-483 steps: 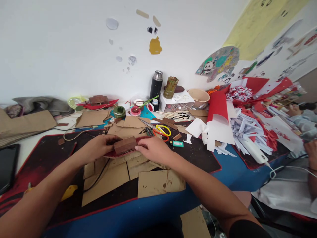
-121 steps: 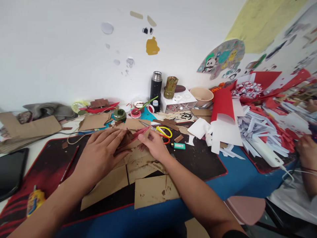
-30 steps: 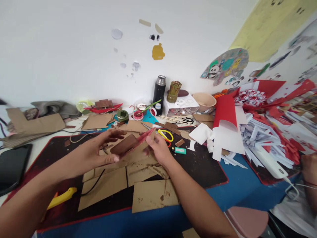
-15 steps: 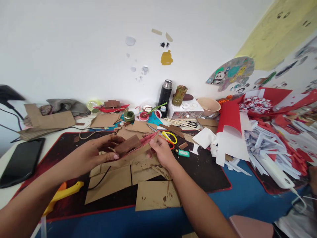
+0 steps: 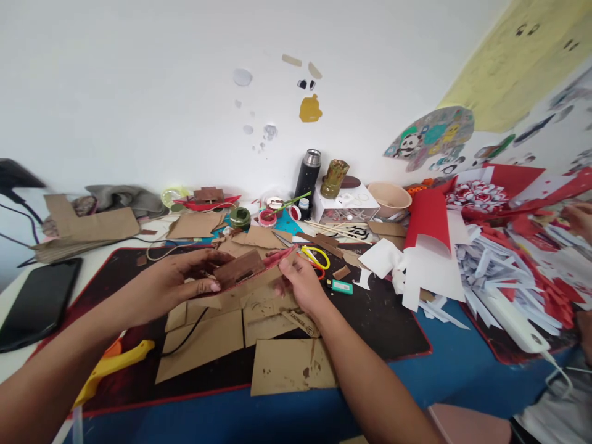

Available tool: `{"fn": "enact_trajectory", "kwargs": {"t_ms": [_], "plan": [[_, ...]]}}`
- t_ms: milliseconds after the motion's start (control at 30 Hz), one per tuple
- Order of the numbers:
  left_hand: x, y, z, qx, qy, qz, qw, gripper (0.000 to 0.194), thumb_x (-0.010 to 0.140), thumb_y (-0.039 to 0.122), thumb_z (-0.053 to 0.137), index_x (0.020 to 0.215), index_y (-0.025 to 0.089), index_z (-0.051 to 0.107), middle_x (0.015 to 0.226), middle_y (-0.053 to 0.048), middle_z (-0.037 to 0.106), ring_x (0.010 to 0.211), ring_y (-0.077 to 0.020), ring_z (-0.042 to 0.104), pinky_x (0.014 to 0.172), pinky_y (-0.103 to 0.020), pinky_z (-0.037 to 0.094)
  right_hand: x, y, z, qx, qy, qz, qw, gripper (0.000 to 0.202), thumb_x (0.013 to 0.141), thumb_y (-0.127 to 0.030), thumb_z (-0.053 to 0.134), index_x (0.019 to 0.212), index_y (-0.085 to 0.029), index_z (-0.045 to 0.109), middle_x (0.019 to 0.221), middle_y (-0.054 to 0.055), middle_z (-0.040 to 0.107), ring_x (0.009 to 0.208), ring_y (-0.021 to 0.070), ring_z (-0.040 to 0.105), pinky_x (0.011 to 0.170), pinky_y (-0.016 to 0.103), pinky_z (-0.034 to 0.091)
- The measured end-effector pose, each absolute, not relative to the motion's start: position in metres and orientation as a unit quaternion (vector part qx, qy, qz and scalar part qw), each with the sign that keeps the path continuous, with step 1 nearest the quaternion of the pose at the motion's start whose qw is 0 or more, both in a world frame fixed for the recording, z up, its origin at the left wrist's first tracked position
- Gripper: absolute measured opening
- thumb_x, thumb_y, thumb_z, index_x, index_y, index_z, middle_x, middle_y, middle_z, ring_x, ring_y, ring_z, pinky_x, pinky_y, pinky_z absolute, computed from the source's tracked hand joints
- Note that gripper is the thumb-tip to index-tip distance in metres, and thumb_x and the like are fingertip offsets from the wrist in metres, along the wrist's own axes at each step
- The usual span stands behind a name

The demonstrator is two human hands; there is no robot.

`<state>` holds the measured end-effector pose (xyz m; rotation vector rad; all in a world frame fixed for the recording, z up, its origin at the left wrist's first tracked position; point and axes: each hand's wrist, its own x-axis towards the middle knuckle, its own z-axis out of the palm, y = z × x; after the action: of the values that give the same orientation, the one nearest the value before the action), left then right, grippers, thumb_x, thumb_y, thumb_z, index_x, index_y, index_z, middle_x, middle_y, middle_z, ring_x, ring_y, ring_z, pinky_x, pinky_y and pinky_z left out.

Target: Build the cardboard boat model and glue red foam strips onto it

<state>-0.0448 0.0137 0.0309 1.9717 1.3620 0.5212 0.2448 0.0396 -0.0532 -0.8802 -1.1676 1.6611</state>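
Note:
Both hands hold a small cardboard model boat (image 5: 240, 269), with a red-painted hull and a brown block on top, tilted above the mat. My left hand (image 5: 185, 280) closes round its left end, thumb at the lower edge and paint-stained fingers behind the brown block. At the pointed red right end, my right hand (image 5: 300, 277) pinches the hull between thumb and fingers; some of those fingers are hidden. Brown cardboard sheets (image 5: 203, 336) lie below. Just beyond my right hand are scissors with yellow and red handles (image 5: 319, 256).
A yellow glue gun (image 5: 115, 367) lies at front left, near a black phone (image 5: 39, 302). At the back stand paint jars (image 5: 240, 217), a black flask (image 5: 309, 179) and a similar red boat (image 5: 208, 198). White paper strips (image 5: 499, 271) and another person's hand (image 5: 580, 219) are right.
Another person's hand has come into view at the right edge. My two hands keep their hold on the boat, which has barely moved.

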Motion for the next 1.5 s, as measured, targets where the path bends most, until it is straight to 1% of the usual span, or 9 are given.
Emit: {"fn": "enact_trajectory", "kwargs": {"t_ms": [100, 267, 433, 600, 700, 933, 1200, 1333, 1500], "plan": [[-0.047, 0.009, 0.029, 0.776, 0.506, 0.199, 0.319, 0.058, 0.100, 0.058, 0.070, 0.151, 0.032, 0.072, 0.147, -0.008, 0.080, 0.127, -0.0306, 0.078, 0.103, -0.042, 0.066, 0.245, 0.038, -0.051, -0.359, -0.468, 0.672, 0.448, 0.078, 0.079, -0.087, 0.083, 0.114, -0.018, 0.075, 0.080, 0.003, 0.073, 0.048, 0.0146, 0.059, 0.045, 0.027, 0.044], [-0.052, 0.003, 0.031, 0.828, 0.466, 0.182, 0.254, 0.061, 0.104, 0.049, 0.068, 0.163, 0.037, 0.060, 0.161, -0.006, 0.070, 0.140, -0.0307, 0.073, 0.118, -0.047, 0.059, 0.245, 0.037, -0.049, -0.357, -0.471, 0.673, 0.445, 0.074, 0.078, -0.083, 0.087, 0.115, -0.020, 0.075, 0.079, 0.001, 0.071, 0.050, 0.0156, 0.060, 0.047, 0.027, 0.044], [-0.052, 0.003, 0.033, 0.853, 0.457, 0.162, 0.191, 0.059, 0.106, 0.037, 0.060, 0.165, 0.037, 0.058, 0.160, -0.005, 0.071, 0.138, -0.0310, 0.075, 0.115, -0.046, 0.062, 0.244, 0.037, -0.049, -0.356, -0.468, 0.680, 0.437, 0.076, 0.077, -0.087, 0.084, 0.110, -0.019, 0.074, 0.075, 0.001, 0.070, 0.050, 0.0154, 0.059, 0.047, 0.027, 0.044], [-0.041, 0.006, 0.028, 0.894, 0.401, 0.182, 0.079, 0.055, 0.107, 0.022, 0.052, 0.161, 0.028, 0.061, 0.154, -0.009, 0.076, 0.133, -0.0262, 0.077, 0.110, -0.037, 0.063, 0.243, 0.035, -0.048, -0.342, -0.481, 0.685, 0.426, 0.072, 0.076, -0.088, 0.085, 0.097, -0.020, 0.069, 0.067, 0.000, 0.066, 0.049, 0.0167, 0.060, 0.048, 0.028, 0.046], [-0.039, 0.009, 0.020, 0.913, 0.355, 0.201, 0.021, 0.054, 0.111, 0.024, 0.052, 0.165, 0.026, 0.057, 0.154, -0.011, 0.075, 0.135, -0.0260, 0.077, 0.108, -0.036, 0.065, 0.244, 0.036, -0.048, -0.339, -0.478, 0.686, 0.431, 0.070, 0.077, -0.087, 0.085, 0.093, -0.021, 0.067, 0.067, 0.000, 0.067, 0.049, 0.0166, 0.060, 0.048, 0.028, 0.046], [-0.040, 0.015, 0.011, 0.944, 0.267, 0.193, -0.027, 0.071, 0.112, 0.026, 0.055, 0.178, 0.038, 0.032, 0.159, -0.006, 0.072, 0.146, -0.0274, 0.069, 0.121, -0.040, 0.060, 0.244, 0.036, -0.048, -0.333, -0.483, 0.688, 0.427, 0.070, 0.078, -0.087, 0.084, 0.095, -0.021, 0.068, 0.065, -0.001, 0.067, 0.049, 0.0160, 0.060, 0.048, 0.027, 0.048], [-0.037, 0.020, 0.018, 0.947, 0.266, 0.180, 0.008, 0.080, 0.109, 0.016, 0.056, 0.180, 0.037, 0.024, 0.162, -0.010, 0.068, 0.147, -0.0267, 0.068, 0.116, -0.036, 0.062, 0.244, 0.036, -0.050, -0.342, -0.490, 0.685, 0.417, 0.074, 0.080, -0.086, 0.083, 0.109, -0.019, 0.075, 0.071, 0.000, 0.069, 0.050, 0.0152, 0.060, 0.049, 0.028, 0.050], [-0.035, 0.021, 0.019, 0.944, 0.265, 0.196, 0.016, 0.080, 0.109, 0.013, 0.056, 0.179, 0.038, 0.027, 0.156, -0.008, 0.073, 0.143, -0.0248, 0.070, 0.113, -0.034, 0.063, 0.244, 0.037, -0.050, -0.338, -0.487, 0.690, 0.415, 0.074, 0.080, -0.086, 0.083, 0.109, -0.019, 0.075, 0.071, 0.000, 0.068, 0.050, 0.0152, 0.060, 0.049, 0.028, 0.050], [-0.034, 0.018, 0.019, 0.940, 0.288, 0.178, -0.033, 0.076, 0.110, 0.018, 0.056, 0.179, 0.039, 0.030, 0.158, -0.009, 0.071, 0.150, -0.0306, 0.064, 0.126, -0.049, 0.055, 0.244, 0.037, -0.049, -0.340, -0.480, 0.689, 0.424, 0.071, 0.078, -0.087, 0.083, 0.101, -0.021, 0.071, 0.069, -0.001, 0.067, 0.049, 0.0155, 0.059, 0.048, 0.028, 0.049]]}}
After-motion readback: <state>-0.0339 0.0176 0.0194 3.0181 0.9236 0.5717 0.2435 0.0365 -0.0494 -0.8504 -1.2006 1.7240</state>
